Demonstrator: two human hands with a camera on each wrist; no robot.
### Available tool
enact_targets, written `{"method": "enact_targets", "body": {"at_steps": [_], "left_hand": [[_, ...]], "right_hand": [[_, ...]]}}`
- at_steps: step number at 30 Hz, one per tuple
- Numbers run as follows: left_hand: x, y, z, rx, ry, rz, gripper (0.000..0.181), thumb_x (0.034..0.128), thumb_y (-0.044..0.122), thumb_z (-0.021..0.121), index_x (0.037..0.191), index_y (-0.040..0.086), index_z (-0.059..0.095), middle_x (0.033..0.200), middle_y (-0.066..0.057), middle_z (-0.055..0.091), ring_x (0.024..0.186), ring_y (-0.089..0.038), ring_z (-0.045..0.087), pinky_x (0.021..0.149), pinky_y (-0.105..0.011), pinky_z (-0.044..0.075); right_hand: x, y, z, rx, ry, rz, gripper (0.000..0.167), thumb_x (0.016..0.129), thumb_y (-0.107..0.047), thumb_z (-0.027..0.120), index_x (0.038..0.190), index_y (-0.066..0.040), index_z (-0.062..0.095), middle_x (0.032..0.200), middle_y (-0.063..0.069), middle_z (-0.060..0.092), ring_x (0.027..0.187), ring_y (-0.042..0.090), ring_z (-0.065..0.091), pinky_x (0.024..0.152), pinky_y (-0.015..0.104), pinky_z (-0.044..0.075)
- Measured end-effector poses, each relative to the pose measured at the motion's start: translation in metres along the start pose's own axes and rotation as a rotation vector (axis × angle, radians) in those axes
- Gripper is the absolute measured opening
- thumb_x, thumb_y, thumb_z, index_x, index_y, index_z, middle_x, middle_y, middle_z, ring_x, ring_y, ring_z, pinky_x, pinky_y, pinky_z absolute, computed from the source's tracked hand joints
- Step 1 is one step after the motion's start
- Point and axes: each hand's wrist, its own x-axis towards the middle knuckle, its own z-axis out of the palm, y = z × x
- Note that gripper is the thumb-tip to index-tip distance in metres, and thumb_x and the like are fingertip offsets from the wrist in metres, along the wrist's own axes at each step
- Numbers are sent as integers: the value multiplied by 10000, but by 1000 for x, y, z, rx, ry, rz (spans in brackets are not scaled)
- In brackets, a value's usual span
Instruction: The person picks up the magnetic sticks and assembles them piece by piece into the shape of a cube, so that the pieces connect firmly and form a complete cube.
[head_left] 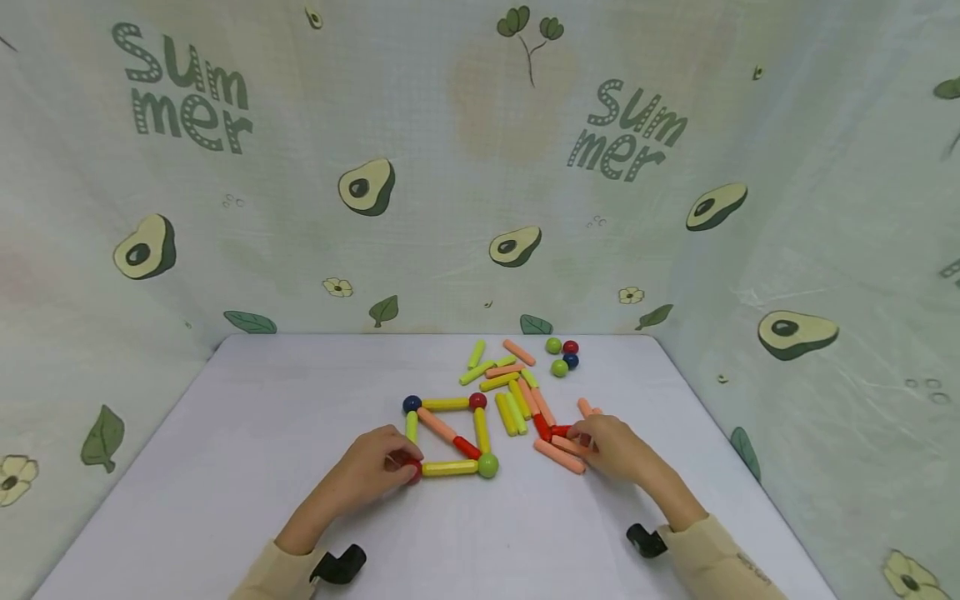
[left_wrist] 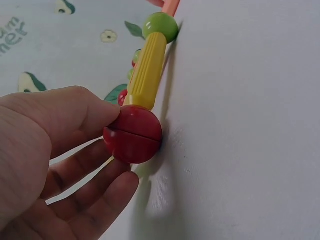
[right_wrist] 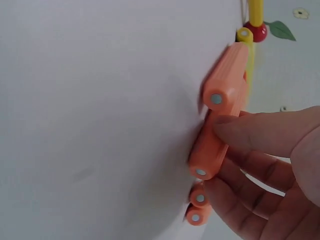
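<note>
Pale cloth printed with avocados (and "summer" lettering) hangs behind and beside a white tabletop.

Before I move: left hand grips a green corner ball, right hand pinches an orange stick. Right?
The colour is wrong: the left hand grips a red corner ball, as the left wrist view shows. The right hand does pinch an orange stick.

The red ball looks glossy plastic, the yellow rod ribbed plastic.
</note>
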Motion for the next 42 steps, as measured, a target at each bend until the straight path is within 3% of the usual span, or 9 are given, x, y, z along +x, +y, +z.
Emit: {"method": "enact_targets", "body": {"at_steps": [4, 8, 14, 20, 28, 34, 42], "left_hand": [[1, -3, 2, -6, 21, 10, 143, 925, 122, 822, 1016, 227, 786, 959, 103, 628, 904, -78, 634, 795, -252, 567], [1, -5, 3, -19, 29, 14, 140, 925, 120, 822, 1021, 217, 789, 956, 94, 632, 901, -80, 635, 799, -248, 570], [1, -5, 3, -24, 32, 7, 138, 924, 113, 820, 1022, 207, 793, 951, 90, 630, 896, -78, 633, 798, -241, 570], [1, -4, 4, -29, 30, -4, 136, 925, 113, 821, 1023, 202, 791, 956, 91, 629, 901, -85, 635, 800, -245, 570], [1, -2, 3, -26, 42, -6, 133, 928, 117, 821, 1028, 200, 793, 946, 100, 625, 898, -75, 633, 801, -247, 571], [0, -4, 1, -25, 49, -8, 137, 930, 120, 821, 1031, 209, 796, 945, 96, 627, 899, -66, 639, 809, -251, 578], [-1, -5, -3, 2, 81, -61, 157, 923, 102, 814, 1027, 219, 799, 957, 104, 633, 907, -68, 630, 832, -288, 592]], "right_hand": [[-1, -3, -8, 51, -25, -22, 299, 927, 58, 745, 1198, -65, 780, 1017, 0, 732, 796, 140, 544, 675, 255, 484], [5, -11, -8, 146, 23, -92, 313, 966, -33, 759, 1276, -64, 723, 996, -18, 683, 841, 135, 583, 734, 246, 543], [17, -39, 12, 333, 125, -105, 366, 978, -114, 772, 1326, -56, 675, 1078, -17, 705, 928, 136, 651, 822, 243, 579], [25, -70, 34, 520, 133, -96, 303, 974, -108, 785, 1225, -125, 617, 1029, -35, 732, 941, 156, 716, 830, 243, 592], [31, -85, 48, 512, 137, -109, 337, 923, -145, 844, 1183, -166, 629, 1072, -55, 693, 963, 127, 693, 865, 228, 590], [30, -86, 54, 483, 117, -107, 337, 930, -183, 839, 1185, -184, 619, 1002, -102, 718, 952, 110, 703, 855, 226, 585], [33, -91, 51, 495, 99, -144, 298, 963, -136, 802, 1206, -182, 635, 991, -130, 746, 962, 92, 703, 878, 229, 585]]}}
